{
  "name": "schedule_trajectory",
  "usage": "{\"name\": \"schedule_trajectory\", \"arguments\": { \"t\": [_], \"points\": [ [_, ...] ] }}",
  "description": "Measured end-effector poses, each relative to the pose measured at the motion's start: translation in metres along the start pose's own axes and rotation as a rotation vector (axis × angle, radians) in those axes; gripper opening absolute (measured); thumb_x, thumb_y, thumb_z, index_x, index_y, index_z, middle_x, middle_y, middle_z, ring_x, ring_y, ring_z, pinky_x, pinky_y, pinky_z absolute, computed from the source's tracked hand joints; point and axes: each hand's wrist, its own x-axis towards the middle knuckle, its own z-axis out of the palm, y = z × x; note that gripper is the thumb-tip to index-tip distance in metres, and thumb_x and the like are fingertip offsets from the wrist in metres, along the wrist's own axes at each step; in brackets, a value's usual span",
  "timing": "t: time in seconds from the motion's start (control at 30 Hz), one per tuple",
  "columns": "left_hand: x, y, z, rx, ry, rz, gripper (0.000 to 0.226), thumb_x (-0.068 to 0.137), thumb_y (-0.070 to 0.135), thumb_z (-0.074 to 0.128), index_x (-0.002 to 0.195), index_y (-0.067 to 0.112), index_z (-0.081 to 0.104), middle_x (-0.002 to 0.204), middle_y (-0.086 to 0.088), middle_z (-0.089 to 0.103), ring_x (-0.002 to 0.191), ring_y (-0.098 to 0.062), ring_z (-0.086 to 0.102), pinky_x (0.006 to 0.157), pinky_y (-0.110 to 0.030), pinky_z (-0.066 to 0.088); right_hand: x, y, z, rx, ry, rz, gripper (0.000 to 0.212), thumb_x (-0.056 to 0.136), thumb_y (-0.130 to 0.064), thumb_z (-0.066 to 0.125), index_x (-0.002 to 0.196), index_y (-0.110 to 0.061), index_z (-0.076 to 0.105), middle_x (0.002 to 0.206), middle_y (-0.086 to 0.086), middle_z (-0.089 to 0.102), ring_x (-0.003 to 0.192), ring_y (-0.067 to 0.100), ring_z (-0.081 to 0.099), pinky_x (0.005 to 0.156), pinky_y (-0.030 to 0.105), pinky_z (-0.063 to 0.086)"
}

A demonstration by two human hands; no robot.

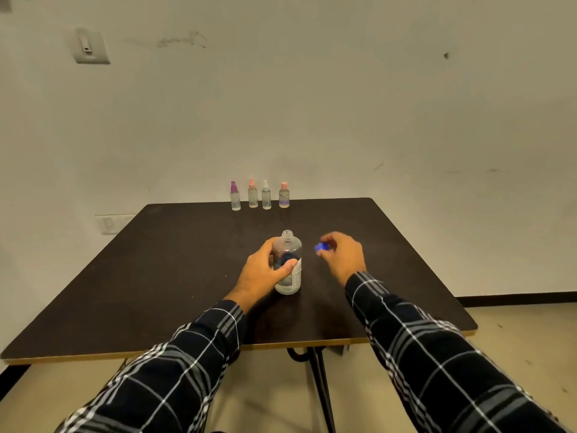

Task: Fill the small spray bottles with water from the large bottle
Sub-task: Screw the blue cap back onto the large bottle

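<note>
A large clear bottle [290,245] stands upright in the middle of the dark table [175,264], its neck uncapped. My left hand [263,273] grips its body from the left. To the right of the bottle, my right hand [342,254] pinches a blue cap [320,247] just above the table. Several small spray bottles stand in a row at the table's far edge: one with a purple top [235,196], one with a pink top [252,193], one with a pale top [266,195] and one with a pink cap and a label [284,195].
The table stands against a pale wall with a switch plate [90,46] high on the left. The table's near edge [281,346] has a light trim, with black metal legs [321,389] beneath it.
</note>
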Motion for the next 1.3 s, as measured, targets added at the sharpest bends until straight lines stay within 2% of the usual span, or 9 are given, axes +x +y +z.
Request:
{"name": "schedule_trajectory", "arguments": {
  "t": [0.1,0.23,0.5,0.73,0.9,1.0,1.07,1.17,1.3],
  "points": [
    [0.002,-0.002,0.001,0.001,0.007,0.004,0.055,0.087,0.041,0.075,0.136,0.040,0.049,0.121,0.020,0.063,0.112,0.005,0.059,0.097,-0.021,0.049,0.007,-0.034,-0.015,0.150,-0.039,-0.200,0.033,0.087,-0.014,0.075,0.119,-0.016,0.069,0.111,-0.001,0.070,0.096,0.007,0.062,0.090,0.019,0.048],
    [0.002,-0.003,0.002,-0.012,0.011,0.022,0.054,0.087,0.042,0.074,0.135,0.039,0.050,0.122,0.017,0.064,0.112,0.002,0.060,0.097,-0.023,0.050,0.009,-0.053,-0.012,0.164,-0.153,-0.300,0.035,0.089,-0.012,0.072,0.124,-0.017,0.067,0.118,0.000,0.070,0.107,0.011,0.064,0.099,0.030,0.051],
    [0.004,-0.001,0.002,-0.036,0.003,-0.003,0.049,0.089,0.034,0.074,0.129,0.045,0.048,0.117,0.019,0.063,0.109,0.004,0.061,0.094,-0.020,0.049,0.009,-0.063,0.007,0.073,-0.219,-0.299,0.036,0.094,-0.010,0.064,0.128,-0.023,0.066,0.127,0.001,0.065,0.116,0.015,0.058,0.103,0.031,0.047],
    [0.003,0.001,0.004,-0.016,-0.010,0.007,0.050,0.089,0.037,0.073,0.129,0.047,0.045,0.115,0.021,0.062,0.106,0.010,0.059,0.088,-0.015,0.047,0.005,-0.053,0.007,0.083,-0.170,-0.286,0.037,0.092,-0.013,0.068,0.128,-0.019,0.064,0.121,0.000,0.067,0.110,0.012,0.061,0.103,0.032,0.049],
    [0.003,0.000,0.004,-0.024,-0.008,0.000,0.052,0.089,0.039,0.073,0.131,0.047,0.045,0.119,0.018,0.063,0.111,0.002,0.060,0.092,-0.020,0.048,0.006,-0.054,0.012,0.188,-0.092,-0.203,0.029,0.085,-0.018,0.077,0.113,-0.018,0.069,0.102,-0.003,0.070,0.090,0.007,0.063,0.090,0.026,0.055],
    [0.002,0.002,0.005,-0.034,-0.005,-0.007,0.052,0.090,0.036,0.073,0.133,0.046,0.045,0.119,0.018,0.063,0.109,0.005,0.060,0.090,-0.017,0.048,0.003,-0.055,0.021,0.194,-0.044,-0.130,0.026,0.084,-0.024,0.079,0.102,-0.018,0.061,0.093,-0.002,0.064,0.079,0.008,0.058,0.076,0.023,0.052],
    [0.002,0.002,0.006,-0.038,-0.006,-0.007,0.055,0.090,0.034,0.072,0.137,0.043,0.045,0.119,0.018,0.063,0.109,0.006,0.060,0.090,-0.017,0.049,0.002,-0.052,0.024,0.192,-0.039,-0.120,0.034,0.083,-0.032,0.079,0.107,-0.020,0.057,0.096,-0.003,0.062,0.084,0.010,0.058,0.076,0.024,0.050],
    [0.003,0.000,0.005,-0.040,-0.007,0.006,0.055,0.090,0.037,0.073,0.138,0.041,0.046,0.121,0.016,0.064,0.112,0.001,0.060,0.096,-0.022,0.049,0.002,-0.049,0.020,0.227,-0.064,-0.190,0.055,0.086,-0.039,0.074,0.134,-0.024,0.051,0.117,-0.003,0.061,0.106,0.012,0.056,0.091,0.029,0.049],
    [0.004,-0.001,0.004,-0.019,-0.006,0.016,0.051,0.089,0.038,0.073,0.133,0.042,0.048,0.121,0.018,0.062,0.112,0.003,0.060,0.098,-0.024,0.050,0.005,-0.048,0.015,0.149,-0.204,-0.300,0.041,0.098,-0.025,0.060,0.138,-0.029,0.057,0.134,0.000,0.060,0.121,0.016,0.056,0.106,0.037,0.047]
  ]
}}
